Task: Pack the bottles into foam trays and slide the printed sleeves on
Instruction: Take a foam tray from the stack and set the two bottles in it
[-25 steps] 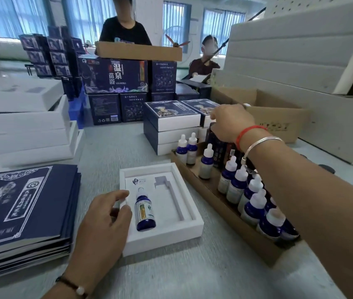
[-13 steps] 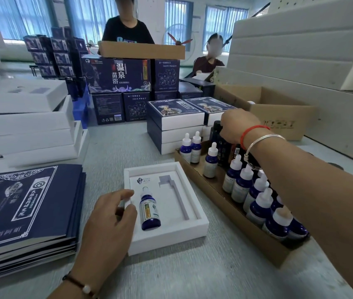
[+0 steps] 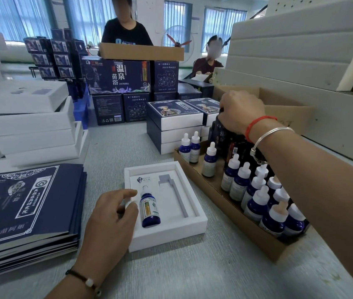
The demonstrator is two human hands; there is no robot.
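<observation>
The foam tray [image 3: 167, 238] is steadied by loosely resting left hand [image 3: 110, 221] fingers, while beyond it 1 dark bottle [image 3: 220, 130] is grasped by the right hand [image 3: 239, 114], presumably for the vacant slot [image 3: 175, 193].

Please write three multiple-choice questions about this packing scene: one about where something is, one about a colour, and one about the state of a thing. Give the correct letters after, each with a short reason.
1. Where does the stack of printed sleeves lie relative to the foam tray?
A. to its left
B. to its right
C. on top of it

2. What colour are the caps of the dropper bottles standing in the cardboard box?
A. red
B. white
C. black

3. What is the state of the long narrow slot in the foam tray?
A. empty
B. holding a bottle
C. covered by a hand

Answers:
1. A: the dark blue stack sits left of the tray, beyond the left hand.
2. B: each blue bottle has a white top.
3. A: only the packed bottle lies in the tray, in the other recess; the right hand is away at the dark boxes.
</observation>
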